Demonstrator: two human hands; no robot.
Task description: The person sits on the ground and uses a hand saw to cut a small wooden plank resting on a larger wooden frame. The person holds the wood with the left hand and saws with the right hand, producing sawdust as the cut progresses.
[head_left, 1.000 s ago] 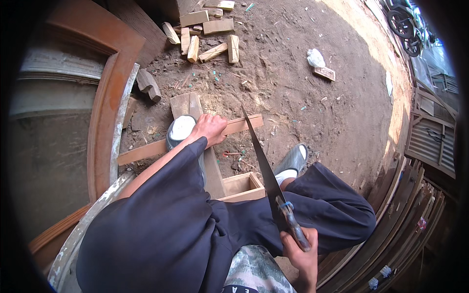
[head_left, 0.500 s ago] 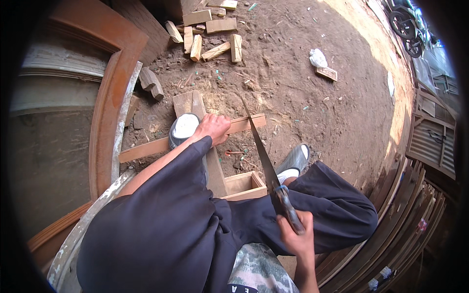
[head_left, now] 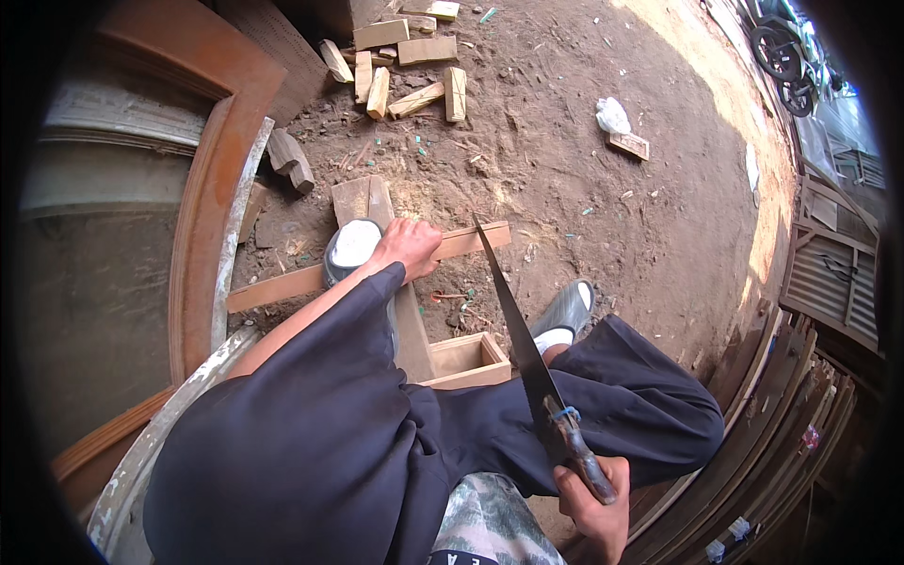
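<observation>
My left hand [head_left: 411, 249] is closed round a narrow wooden strip [head_left: 282, 286] that lies across a thicker beam [head_left: 411, 330]. My left foot, in a grey shoe [head_left: 335, 259], presses on the strip beside that hand. In my right hand [head_left: 593, 499] is the handle of a handsaw [head_left: 521, 344], with blue binding where blade meets handle. The blade slants up and away to the left, its tip end at the strip's edge, right of my left hand. Whether the teeth sit in a cut I cannot tell.
Near the beam stands an open wooden box frame [head_left: 469, 360]. Several cut wood blocks [head_left: 428, 50] lie on the dirt ahead. A brown wooden frame [head_left: 202, 217] is on the left; stacked planks [head_left: 753, 443] lie at the right. Further off are a white bag [head_left: 612, 116] and a motorcycle [head_left: 782, 52].
My right hand has drawn the saw back toward me and slightly right, so less of the blade reaches past the strip. The left hand and strip stay nearly in place.
</observation>
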